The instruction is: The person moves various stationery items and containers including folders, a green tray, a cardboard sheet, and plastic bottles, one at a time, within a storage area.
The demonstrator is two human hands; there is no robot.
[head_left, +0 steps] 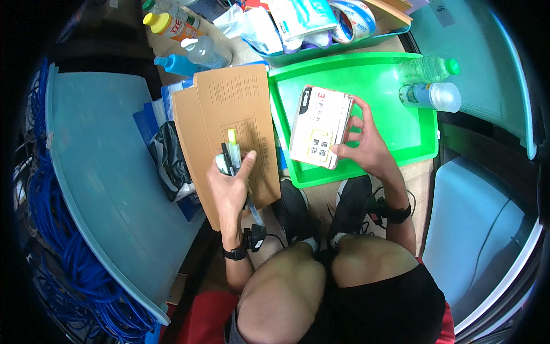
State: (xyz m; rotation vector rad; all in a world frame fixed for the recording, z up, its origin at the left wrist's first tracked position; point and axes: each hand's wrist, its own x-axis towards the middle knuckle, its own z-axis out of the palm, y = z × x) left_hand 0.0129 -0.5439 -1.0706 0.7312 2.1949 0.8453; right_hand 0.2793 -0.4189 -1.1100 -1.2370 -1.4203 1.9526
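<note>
My left hand (229,186) is closed around a small bunch of pens (234,155), one with a yellow-green cap and one black. It is above a stack of brown cardboard file folders (238,94). My right hand (366,143) grips the right edge of a white box (321,126) with dark and yellow print, thumb on its upper face and fingers behind the side. The box is tilted over the left part of a green plastic tray (372,166). At the tray's right side lie a clear bottle with a green cap (427,69) and a clear container with a white lid (429,96).
Behind the tray is a teal bin (321,50) with packets and a tape roll (354,22). Several bottles, one yellow-capped (171,26), stand at the back left. A black plastic bag (171,155) lies left of the folders. Blue cables (63,229) fill the far left.
</note>
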